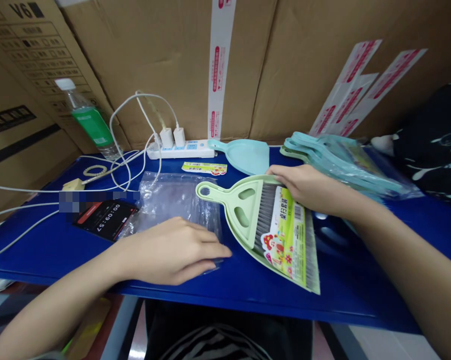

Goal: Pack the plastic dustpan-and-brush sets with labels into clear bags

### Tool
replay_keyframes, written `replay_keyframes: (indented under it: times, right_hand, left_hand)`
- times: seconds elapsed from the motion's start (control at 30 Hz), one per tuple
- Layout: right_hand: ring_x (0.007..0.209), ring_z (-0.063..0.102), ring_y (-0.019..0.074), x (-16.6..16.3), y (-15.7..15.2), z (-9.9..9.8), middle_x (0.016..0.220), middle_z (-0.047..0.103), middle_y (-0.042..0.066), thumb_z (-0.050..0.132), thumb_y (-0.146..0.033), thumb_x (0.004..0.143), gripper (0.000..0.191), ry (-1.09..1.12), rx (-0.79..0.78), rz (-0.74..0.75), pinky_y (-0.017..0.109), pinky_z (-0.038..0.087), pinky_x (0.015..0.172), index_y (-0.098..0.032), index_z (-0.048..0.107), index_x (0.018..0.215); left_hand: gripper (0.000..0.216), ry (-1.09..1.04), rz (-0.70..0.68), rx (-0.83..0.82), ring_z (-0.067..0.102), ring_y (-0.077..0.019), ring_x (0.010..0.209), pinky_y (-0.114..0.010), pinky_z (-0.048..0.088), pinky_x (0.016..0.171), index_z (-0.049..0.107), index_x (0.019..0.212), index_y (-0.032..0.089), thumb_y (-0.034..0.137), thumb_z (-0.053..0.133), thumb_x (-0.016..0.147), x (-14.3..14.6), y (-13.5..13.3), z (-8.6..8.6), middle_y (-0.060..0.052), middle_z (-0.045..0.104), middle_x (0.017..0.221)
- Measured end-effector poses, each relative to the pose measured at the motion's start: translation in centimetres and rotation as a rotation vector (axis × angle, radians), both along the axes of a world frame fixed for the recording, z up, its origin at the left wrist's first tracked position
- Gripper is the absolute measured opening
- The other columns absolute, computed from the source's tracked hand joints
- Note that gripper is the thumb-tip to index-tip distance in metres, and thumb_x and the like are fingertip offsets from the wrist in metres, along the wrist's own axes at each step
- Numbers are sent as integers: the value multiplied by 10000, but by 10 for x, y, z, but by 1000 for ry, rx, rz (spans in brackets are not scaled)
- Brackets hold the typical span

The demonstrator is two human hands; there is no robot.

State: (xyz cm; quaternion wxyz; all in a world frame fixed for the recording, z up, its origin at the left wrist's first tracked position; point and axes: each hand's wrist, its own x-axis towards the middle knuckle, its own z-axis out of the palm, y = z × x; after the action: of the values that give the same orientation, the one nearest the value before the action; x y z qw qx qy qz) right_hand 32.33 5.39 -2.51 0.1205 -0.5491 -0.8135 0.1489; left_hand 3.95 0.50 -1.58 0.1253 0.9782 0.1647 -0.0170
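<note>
My right hand (pixel 300 185) grips the far edge of a light green dustpan (pixel 236 235). A matching brush (pixel 250 205) with dark grey bristles lies in the pan, its handle over the pan's handle. Across the bristles sits a yellow-green and white label card (pixel 287 235) with a cartoon figure. My left hand (pixel 176 252) rests palm down over the near part of a clear plastic bag (pixel 165 195). Its fingers stretch toward the dustpan without touching it; the palm side is hidden.
A blue dustpan (pixel 248 152) and a loose label card (pixel 204 168) lie behind. Several bagged dustpan sets (pixel 341 160) are piled right. Left are a power strip (pixel 198 149) with cables, a phone (pixel 105 220) and a bottle (pixel 90 122). Cardboard (pixel 165 65) walls the back.
</note>
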Motion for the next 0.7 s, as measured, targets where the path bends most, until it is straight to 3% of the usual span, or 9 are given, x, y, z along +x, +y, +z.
replay_keyframes:
  times: [0.27, 0.5, 0.7]
  right_hand:
    - [513, 545, 140, -3, -1, -1, 578, 588, -9, 415, 3, 790, 263, -36, -58, -41, 282, 374, 501, -226, 467, 670]
    - [551, 582, 149, -1, 0, -2, 613, 623, -8, 409, 19, 782, 279, -47, -93, -14, 287, 417, 526, -224, 493, 674]
    - [541, 594, 151, -4, -4, 2, 600, 636, -2, 390, 41, 746, 301, -35, -102, 21, 277, 421, 513, -223, 502, 654]
  left_hand:
    - [296, 92, 152, 116, 651, -167, 795, -281, 468, 669, 648, 989, 196, 23, 452, 849, -7, 11, 5, -16, 678, 907]
    - [227, 74, 156, 187, 541, -119, 632, -249, 386, 554, 608, 737, 181, 2, 477, 790, -9, 11, 4, 7, 586, 808]
    - [236, -21, 78, 224, 521, -108, 639, -235, 414, 573, 600, 699, 164, -7, 474, 803, -4, 7, 1, -7, 578, 831]
